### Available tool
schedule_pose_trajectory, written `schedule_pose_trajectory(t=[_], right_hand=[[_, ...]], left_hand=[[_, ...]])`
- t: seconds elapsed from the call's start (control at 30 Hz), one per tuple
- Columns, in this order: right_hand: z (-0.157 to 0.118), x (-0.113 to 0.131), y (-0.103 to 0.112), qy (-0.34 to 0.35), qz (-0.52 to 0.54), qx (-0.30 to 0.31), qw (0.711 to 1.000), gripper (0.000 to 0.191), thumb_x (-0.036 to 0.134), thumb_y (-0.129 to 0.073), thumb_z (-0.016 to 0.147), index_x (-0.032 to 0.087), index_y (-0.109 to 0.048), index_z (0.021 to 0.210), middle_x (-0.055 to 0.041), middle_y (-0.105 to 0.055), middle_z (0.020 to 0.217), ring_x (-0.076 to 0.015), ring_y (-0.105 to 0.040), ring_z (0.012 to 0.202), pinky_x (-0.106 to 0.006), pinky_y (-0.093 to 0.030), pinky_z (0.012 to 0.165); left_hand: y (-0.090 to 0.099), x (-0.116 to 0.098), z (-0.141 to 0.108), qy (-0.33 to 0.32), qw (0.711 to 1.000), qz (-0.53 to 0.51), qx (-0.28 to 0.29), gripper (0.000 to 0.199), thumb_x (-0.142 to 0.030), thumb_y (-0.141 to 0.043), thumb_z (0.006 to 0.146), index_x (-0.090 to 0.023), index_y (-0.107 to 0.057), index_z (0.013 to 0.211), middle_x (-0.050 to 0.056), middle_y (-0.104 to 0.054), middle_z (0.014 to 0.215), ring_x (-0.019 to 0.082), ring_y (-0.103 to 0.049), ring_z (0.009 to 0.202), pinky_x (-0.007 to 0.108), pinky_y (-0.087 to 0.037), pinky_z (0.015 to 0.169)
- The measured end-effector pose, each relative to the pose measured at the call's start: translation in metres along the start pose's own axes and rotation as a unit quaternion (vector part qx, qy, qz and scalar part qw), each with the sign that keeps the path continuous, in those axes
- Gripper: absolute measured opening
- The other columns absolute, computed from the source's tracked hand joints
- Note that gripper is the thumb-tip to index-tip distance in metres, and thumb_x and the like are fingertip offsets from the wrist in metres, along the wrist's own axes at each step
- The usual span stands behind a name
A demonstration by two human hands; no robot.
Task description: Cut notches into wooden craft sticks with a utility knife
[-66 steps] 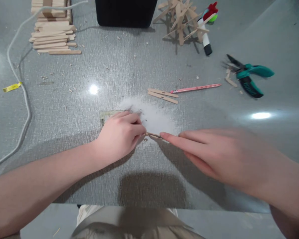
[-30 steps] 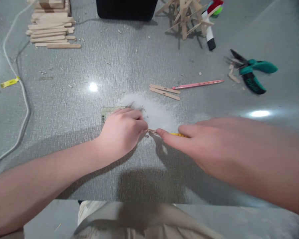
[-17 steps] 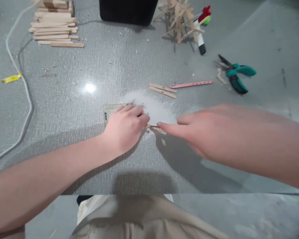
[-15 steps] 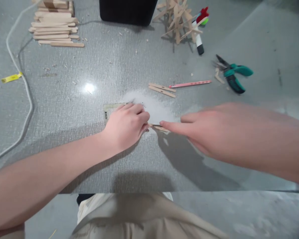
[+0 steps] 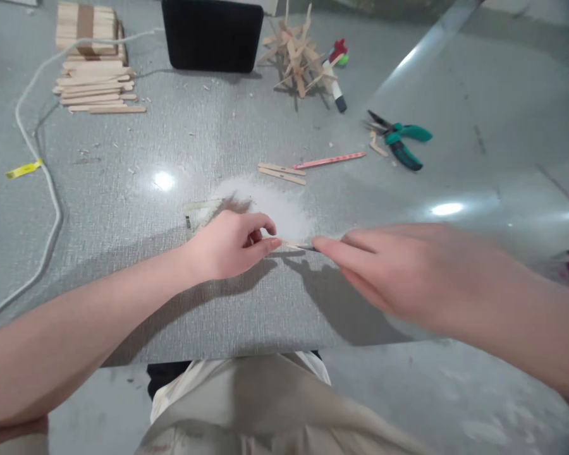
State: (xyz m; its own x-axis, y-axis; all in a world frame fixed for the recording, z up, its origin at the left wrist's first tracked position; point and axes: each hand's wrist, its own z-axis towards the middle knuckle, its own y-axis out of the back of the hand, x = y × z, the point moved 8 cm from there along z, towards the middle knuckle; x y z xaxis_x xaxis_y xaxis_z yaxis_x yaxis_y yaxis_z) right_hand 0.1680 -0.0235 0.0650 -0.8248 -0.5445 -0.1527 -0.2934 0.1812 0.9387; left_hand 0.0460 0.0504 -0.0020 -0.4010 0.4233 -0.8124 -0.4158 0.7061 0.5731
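My left hand (image 5: 239,243) pinches the end of a thin wooden stick (image 5: 291,243) between thumb and fingers, over a pale powdery patch (image 5: 284,208) on the grey table. From the right, my right hand (image 5: 384,259) is closed on a slim dark tool, mostly hidden in the fingers, whose narrow blade (image 5: 307,247) lies against the stick. Just beyond the hands rest two notched wooden sticks (image 5: 282,174) and a red patterned pencil (image 5: 332,160). A translucent ruler-like strip (image 5: 201,205) is partly hidden behind my left hand.
Stacked wooden sticks (image 5: 97,88) lie at the back left beside a white cable (image 5: 52,189) with a yellow tag. A black device (image 5: 213,35), a stick pile (image 5: 298,57), a marker (image 5: 334,88) and teal pliers (image 5: 401,139) lie farther back.
The view has shifted, showing more of the table's back and right. My left hand has turned, its thumb and fingers now showing around the stick's end. My right hand stays beside it with the tool.
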Motion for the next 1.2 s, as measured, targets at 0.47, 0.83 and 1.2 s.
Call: schedule_pose_trajectory(t=[0.47, 0.83, 1.2], right_hand=[[0.027, 0.013, -0.005, 0.015, -0.042, 0.083, 0.996, 0.044, 0.002, -0.042, 0.073, 0.024, -0.064, 0.103, 0.0004, -0.048, 0.058, -0.0155, -0.041, 0.046, -0.032, -0.013, 0.047], [0.04, 0.013, -0.013, 0.013, -0.065, 0.207, 0.976, 0.043, 0.003, -0.05, 0.072, 0.026, -0.063, 0.106, -0.0004, -0.058, 0.063, -0.0143, -0.042, 0.043, -0.032, -0.018, 0.047], [0.048, 0.009, -0.015, 0.0, -0.047, 0.238, 0.97, 0.043, 0.004, -0.056, 0.068, 0.027, -0.062, 0.104, 0.0016, -0.058, 0.061, -0.0105, -0.034, 0.039, -0.031, -0.017, 0.047]], left_hand=[[-0.002, -0.002, 0.0, -0.002, 0.991, 0.13, -0.023, 0.02, -0.013, -0.049, 0.089, -0.015, -0.062, 0.073, 0.002, -0.06, 0.061, 0.013, -0.051, 0.054, 0.025, -0.033, 0.052], [0.001, 0.001, 0.002, 0.006, 0.994, 0.104, -0.034, 0.016, -0.01, -0.054, 0.086, -0.015, -0.059, 0.072, -0.001, -0.058, 0.06, 0.01, -0.048, 0.054, 0.024, -0.033, 0.051], [-0.001, 0.0, 0.001, 0.018, 0.992, 0.126, -0.016, 0.022, -0.01, -0.047, 0.089, -0.016, -0.056, 0.07, 0.0, -0.058, 0.061, 0.011, -0.046, 0.051, 0.025, -0.029, 0.047]])
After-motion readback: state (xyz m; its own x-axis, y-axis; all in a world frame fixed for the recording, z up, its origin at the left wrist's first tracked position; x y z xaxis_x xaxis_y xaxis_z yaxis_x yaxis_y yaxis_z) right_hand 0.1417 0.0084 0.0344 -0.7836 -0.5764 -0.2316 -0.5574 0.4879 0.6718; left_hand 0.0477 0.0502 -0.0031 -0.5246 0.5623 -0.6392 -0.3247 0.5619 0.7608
